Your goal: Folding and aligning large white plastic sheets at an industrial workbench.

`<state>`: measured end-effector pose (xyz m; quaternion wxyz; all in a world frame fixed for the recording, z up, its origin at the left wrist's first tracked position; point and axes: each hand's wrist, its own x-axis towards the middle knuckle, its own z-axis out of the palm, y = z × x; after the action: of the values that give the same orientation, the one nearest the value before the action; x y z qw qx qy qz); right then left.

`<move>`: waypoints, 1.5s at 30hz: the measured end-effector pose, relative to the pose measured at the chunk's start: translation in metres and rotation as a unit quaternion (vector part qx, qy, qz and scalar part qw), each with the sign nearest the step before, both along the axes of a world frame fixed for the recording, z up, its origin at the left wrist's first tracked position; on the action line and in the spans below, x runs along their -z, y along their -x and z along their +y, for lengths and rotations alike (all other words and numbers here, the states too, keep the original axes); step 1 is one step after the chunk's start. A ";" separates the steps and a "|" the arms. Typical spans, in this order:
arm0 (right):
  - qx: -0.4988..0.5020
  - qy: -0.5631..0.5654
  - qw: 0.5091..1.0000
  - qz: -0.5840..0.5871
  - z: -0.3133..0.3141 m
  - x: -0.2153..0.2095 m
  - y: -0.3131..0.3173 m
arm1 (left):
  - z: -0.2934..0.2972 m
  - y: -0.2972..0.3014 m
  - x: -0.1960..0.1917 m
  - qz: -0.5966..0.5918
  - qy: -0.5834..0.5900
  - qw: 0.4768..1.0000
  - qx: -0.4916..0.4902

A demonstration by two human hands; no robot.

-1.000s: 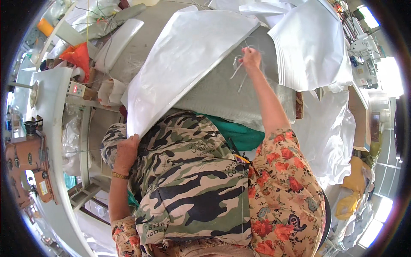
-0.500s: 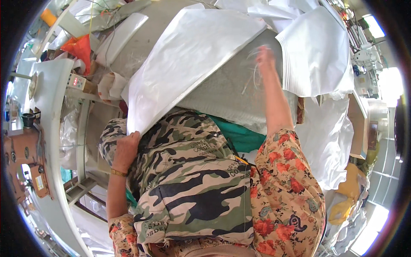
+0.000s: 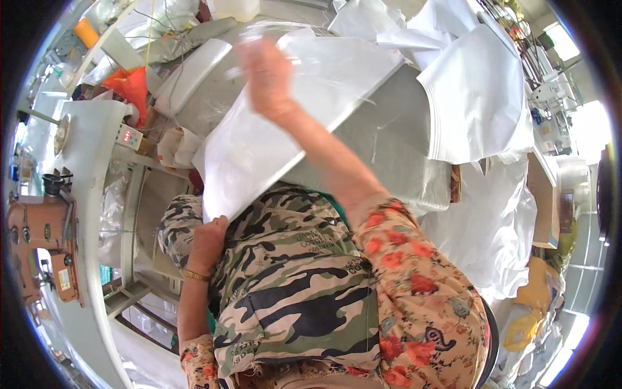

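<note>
My left hand (image 3: 208,243) is closed on the near corner of a large glossy white sheet (image 3: 324,74), which lies slantwise from my lap across the work surface. My right hand (image 3: 267,78) is raised over the far left part of the sheet, its fingers closed but smeared by motion. Thin pale strands (image 3: 249,31) blur about its fingertips. Under the sheet, a grey work surface (image 3: 395,129) covered in clear film shows on the right. A layered stack of white sheets (image 3: 479,97) lies at the right of this surface, its edges slightly fanned.
To the left stand a white bench (image 3: 87,149) and a brown machine (image 3: 42,227). An orange-red bag (image 3: 133,87) and a small box with a red display (image 3: 128,137) are beyond. Crumpled white plastic (image 3: 486,227) hangs at the right, near a cardboard box (image 3: 543,201).
My right hand has swung left from above the grey surface to above the sheet's far left part. My left hand keeps its hold on the corner; the view has shifted slightly.
</note>
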<state>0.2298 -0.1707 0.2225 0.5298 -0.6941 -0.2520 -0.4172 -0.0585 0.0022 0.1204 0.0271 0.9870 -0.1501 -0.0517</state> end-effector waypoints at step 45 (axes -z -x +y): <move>0.103 0.308 0.946 0.008 -0.181 0.123 -0.091 | 0.035 -0.053 -0.099 -0.220 0.053 0.958 -0.177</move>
<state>0.3203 -0.3521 0.0997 0.2469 -0.8487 -0.2912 -0.3660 -0.0058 0.0374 0.2191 0.0543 0.9819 0.0224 0.1802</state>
